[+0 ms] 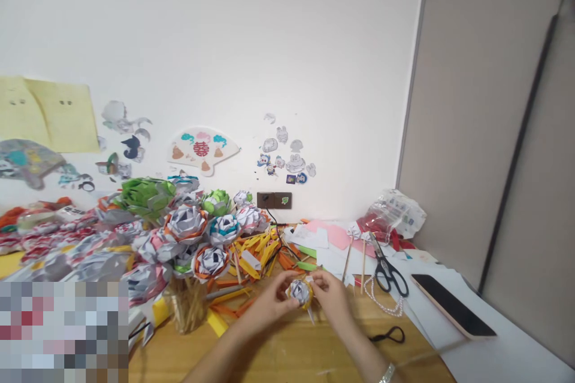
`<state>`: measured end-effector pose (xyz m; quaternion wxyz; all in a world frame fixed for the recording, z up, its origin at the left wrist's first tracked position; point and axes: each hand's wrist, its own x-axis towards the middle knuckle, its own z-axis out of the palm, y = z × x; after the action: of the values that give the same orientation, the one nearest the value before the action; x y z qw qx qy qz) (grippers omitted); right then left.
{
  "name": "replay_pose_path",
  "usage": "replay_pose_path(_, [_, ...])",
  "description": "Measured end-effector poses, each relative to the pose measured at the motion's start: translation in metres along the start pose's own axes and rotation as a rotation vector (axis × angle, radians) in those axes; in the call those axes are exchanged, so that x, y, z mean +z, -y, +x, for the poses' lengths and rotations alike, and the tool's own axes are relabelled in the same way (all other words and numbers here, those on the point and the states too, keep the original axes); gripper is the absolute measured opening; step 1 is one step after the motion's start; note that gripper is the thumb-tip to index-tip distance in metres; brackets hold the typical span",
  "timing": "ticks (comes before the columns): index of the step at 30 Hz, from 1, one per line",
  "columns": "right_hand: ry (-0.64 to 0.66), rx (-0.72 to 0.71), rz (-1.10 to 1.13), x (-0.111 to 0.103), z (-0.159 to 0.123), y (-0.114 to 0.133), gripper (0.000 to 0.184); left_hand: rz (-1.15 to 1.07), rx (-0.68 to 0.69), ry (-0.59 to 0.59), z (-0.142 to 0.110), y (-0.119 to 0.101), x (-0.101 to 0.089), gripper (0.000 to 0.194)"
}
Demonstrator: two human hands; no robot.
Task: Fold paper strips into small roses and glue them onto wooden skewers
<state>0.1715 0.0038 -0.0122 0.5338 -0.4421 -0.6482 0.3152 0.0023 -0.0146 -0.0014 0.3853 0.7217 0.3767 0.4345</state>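
Note:
Between my two hands, above the wooden table [269, 353], is a small paper flower [299, 292] with whitish inner petals and yellow outer ones. My left hand [276, 299] is closed on its left side, with the thumb along the lower front of the petals. On the flower's right edge, the fingers of my right hand [329, 291] pinch at the yellow paper. A thin white piece points down below the flower. My right wrist wears a silvery band [387, 373]. The undersides of the fingers are hidden.
A jar [182, 311] of finished paper flowers [186, 221] stands left. Behind my hands lie yellow and orange paper strips [256, 251]. To the right are scissors [390, 275], a bead string [381, 305], a phone [453, 305], white sheets [507, 353] and a black loop [390, 335].

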Motion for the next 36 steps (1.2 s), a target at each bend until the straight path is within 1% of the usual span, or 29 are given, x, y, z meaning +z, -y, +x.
replay_pose_path(2, [-0.084,0.003,0.121,0.002,0.000,-0.001,0.013,0.157,0.094,-0.045,-0.005,-0.010,0.005,0.069])
replay_pose_path(4, [-0.134,0.007,0.236,0.006,-0.001,-0.001,0.018,0.304,0.158,-0.095,-0.008,-0.016,0.011,0.069])
replay_pose_path(7, [-0.141,0.019,0.332,0.009,-0.002,0.002,0.021,0.392,0.143,-0.266,-0.010,-0.018,0.018,0.064])
replay_pose_path(9, [-0.129,0.014,0.363,0.009,-0.003,0.005,0.020,0.403,0.126,-0.320,-0.009,-0.016,0.019,0.056])
replay_pose_path(12, [-0.099,-0.026,0.333,0.007,-0.003,0.008,0.017,0.418,0.148,-0.313,-0.007,-0.010,0.016,0.047])
replay_pose_path(15, [-0.052,-0.008,0.292,0.005,-0.001,0.008,0.020,0.416,0.172,-0.300,-0.007,-0.008,0.016,0.052])
replay_pose_path(19, [-0.003,0.029,0.276,0.003,0.002,0.005,0.024,0.392,0.183,-0.231,-0.008,-0.009,0.018,0.054])
replay_pose_path(24, [0.045,0.049,0.221,-0.004,0.004,0.009,0.026,0.398,0.178,-0.228,-0.008,-0.009,0.019,0.054])
replay_pose_path(29, [0.116,0.083,0.230,-0.011,0.005,0.011,0.031,0.430,0.189,-0.197,-0.009,-0.010,0.018,0.055])
replay_pose_path(32, [0.129,0.082,0.219,-0.012,0.005,0.009,0.027,0.479,0.212,-0.175,-0.011,-0.014,0.019,0.058])
replay_pose_path(36, [0.099,0.046,0.169,-0.011,0.006,0.006,0.017,0.528,0.212,-0.147,-0.012,-0.019,0.020,0.055])
